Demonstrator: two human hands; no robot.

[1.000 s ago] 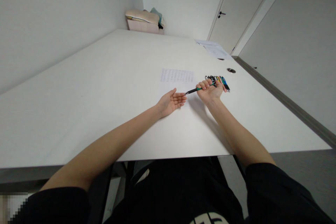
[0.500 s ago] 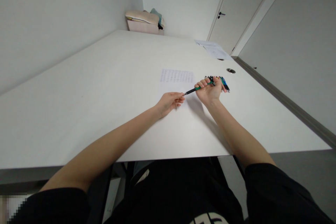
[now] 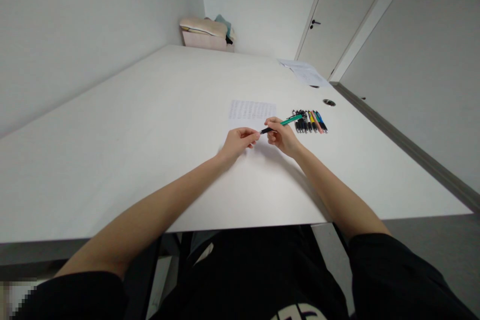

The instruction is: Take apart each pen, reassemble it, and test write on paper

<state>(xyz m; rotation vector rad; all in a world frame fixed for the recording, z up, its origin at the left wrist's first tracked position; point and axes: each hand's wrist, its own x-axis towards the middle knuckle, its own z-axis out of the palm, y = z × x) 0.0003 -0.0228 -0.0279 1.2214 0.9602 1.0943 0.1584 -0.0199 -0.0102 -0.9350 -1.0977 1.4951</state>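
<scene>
A green pen (image 3: 291, 119) with a black grip is held slantwise between my two hands, above a printed sheet of paper (image 3: 252, 109). My left hand (image 3: 239, 141) pinches the pen's tip end between thumb and fingers. Around the black grip, the fingers of my right hand (image 3: 282, 136) are closed, and the green barrel sticks out up to the right. Just beyond that end, a row of several pens (image 3: 309, 122) in black, yellow, pink, green and blue lies side by side on the white table (image 3: 157, 115).
More papers (image 3: 305, 72) lie at the table's far right, near a round metal cable hole (image 3: 329, 103). A pink box (image 3: 204, 40) with folded cloth (image 3: 202, 26) on it stands past the far edge. Walls border the table's left side, and a door (image 3: 345, 5) is at the back.
My right hand has slid left along the pen from its green barrel to the black grip, uncovering the row of pens. The left hand keeps its pinch at the tip, shifted slightly left.
</scene>
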